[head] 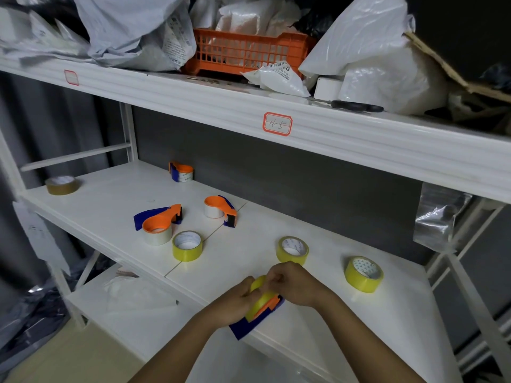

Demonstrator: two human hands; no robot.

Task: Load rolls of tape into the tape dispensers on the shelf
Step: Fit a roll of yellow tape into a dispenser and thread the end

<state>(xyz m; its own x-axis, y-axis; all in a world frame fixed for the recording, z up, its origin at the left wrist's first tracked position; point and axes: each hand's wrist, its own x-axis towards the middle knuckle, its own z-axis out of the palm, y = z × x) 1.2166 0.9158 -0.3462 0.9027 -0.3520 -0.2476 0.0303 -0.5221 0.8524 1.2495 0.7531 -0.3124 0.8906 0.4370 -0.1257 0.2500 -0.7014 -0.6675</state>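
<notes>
My left hand grips a blue and orange tape dispenser with a yellow tape roll sitting in it, at the front edge of the white shelf. My right hand pinches the top of that roll. Loose yellow rolls lie on the shelf at the left, just behind my hands and at the right. Three dispensers holding white rolls lie farther back: one front left, one in the middle, one at the rear.
A brown tape roll sits at the shelf's far left corner. The upper shelf overhangs, carrying an orange crate, plastic bags and black scissors. A lower shelf is at the left below.
</notes>
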